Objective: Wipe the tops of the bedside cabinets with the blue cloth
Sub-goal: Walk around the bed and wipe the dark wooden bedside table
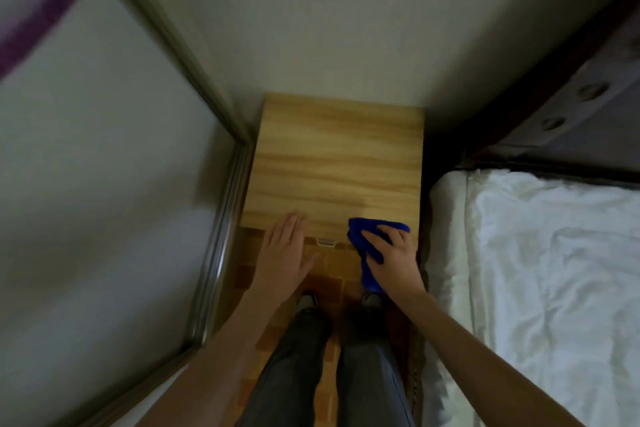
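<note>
1. The blue cloth (360, 229) lies on the front right corner of the wooden cabinet (336, 163) top. Part of it hangs down over the front edge.
2. The right hand (391, 260) is on the cloth, with its fingers bent round it to hold it.
3. The left hand (284, 256) is flat with straight fingers and holds nothing. Its fingertips reach the front left edge.
4. A small pale handle (325, 242) shows between the hands.
5. A bed (540, 270) with a white sheet is just beside the cabinet, on the right.
</note>
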